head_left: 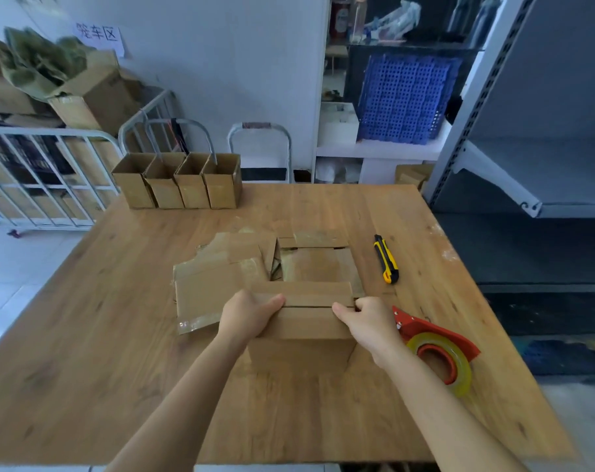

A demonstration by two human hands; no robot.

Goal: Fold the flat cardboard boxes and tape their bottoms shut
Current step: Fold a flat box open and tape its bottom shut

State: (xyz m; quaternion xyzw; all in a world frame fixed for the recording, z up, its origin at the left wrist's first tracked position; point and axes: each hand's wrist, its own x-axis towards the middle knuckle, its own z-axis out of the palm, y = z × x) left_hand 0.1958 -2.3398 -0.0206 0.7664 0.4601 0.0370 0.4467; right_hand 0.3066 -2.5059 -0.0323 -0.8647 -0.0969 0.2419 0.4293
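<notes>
Cardboard box (303,321) sits at centre frame on my table (119,335); my left hand (246,315) and right hand (369,323) clasp its flaps shut, tape dispenser (439,349) just right.

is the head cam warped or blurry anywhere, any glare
Head view: wide-angle bend bows the shelf upright and table edges; corners soft; centre fairly sharp on the box and both hands; slight sheen on the tape roll; no harsh glare.
</notes>
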